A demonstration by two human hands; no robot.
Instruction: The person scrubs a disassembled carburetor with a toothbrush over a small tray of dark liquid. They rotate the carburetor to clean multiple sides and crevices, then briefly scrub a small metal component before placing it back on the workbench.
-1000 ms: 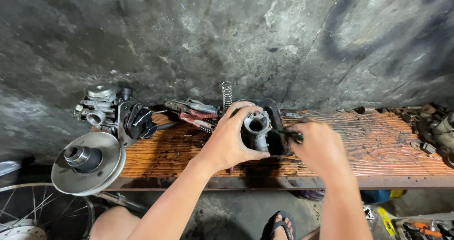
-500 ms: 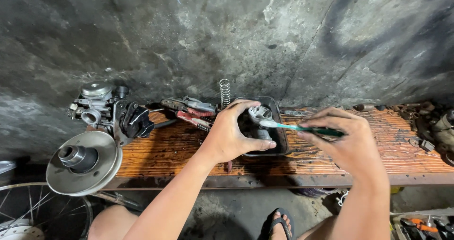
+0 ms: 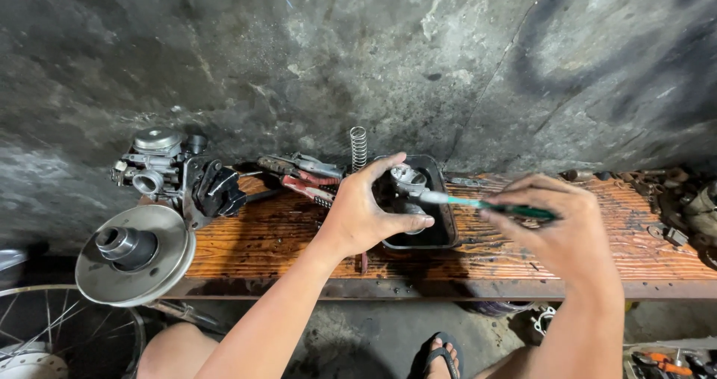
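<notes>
Metal part [image 3: 407,179]: small, grey, rounded casting, held upright over the black tray [image 3: 447,233], gripped by the left hand [image 3: 364,213] between thumb and fingers. Toothbrush [image 3: 478,203]: green handle, pale head, lying nearly level, its head touching the part's right side; handle pinched in the right hand [image 3: 565,228], just right of the tray.

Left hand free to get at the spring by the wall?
Probably not yet: the left hand is gripping the metal part over the black tray. The spring stands right beside its fingers, nothing between; it would need to let go first.
</notes>
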